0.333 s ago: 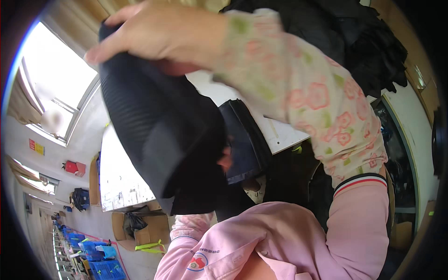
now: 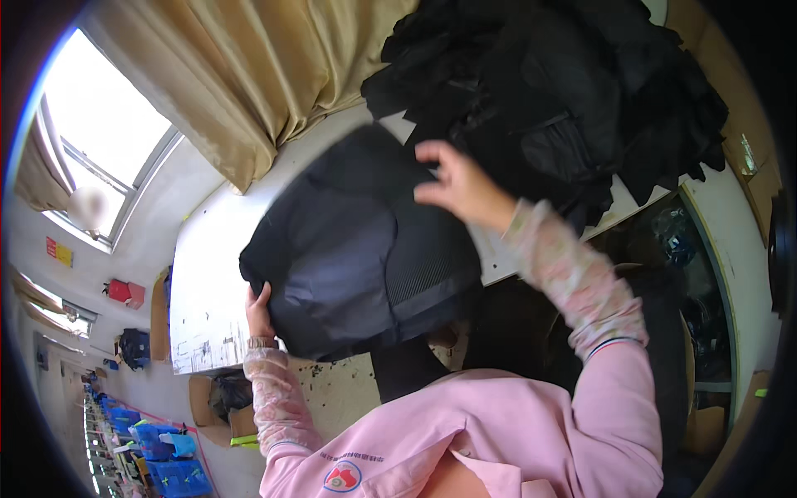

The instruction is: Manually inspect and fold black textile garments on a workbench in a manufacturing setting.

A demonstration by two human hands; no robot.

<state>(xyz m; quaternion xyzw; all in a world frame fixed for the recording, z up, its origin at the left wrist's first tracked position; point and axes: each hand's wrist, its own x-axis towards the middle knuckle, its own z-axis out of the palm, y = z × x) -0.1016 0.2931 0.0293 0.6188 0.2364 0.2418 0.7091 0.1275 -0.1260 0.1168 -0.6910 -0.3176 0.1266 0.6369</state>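
Observation:
A black garment piece (image 2: 340,241), made of smooth panels with a ribbed mesh section at its lower right, lies spread over the near part of the white table and its front edge. At its left edge my left hand (image 2: 260,314) grips the cloth, thumb on top and the other fingers mostly hidden beneath. Just off the garment's upper right side is my right hand (image 2: 457,184), slightly blurred, with thumb and fingers apart and nothing between them.
A large heap of black garments (image 2: 573,91) covers the table's far right. The white table (image 2: 212,274) shows bare at the left. A gold curtain (image 2: 224,75) hangs behind it. An open carton (image 2: 203,407) with a black bag stands below the table's left corner.
My right hand has let go of the raised, folded cloth and moved right and down. The garment now lies spread out lower. My left hand, mostly hidden before, shows at its left edge.

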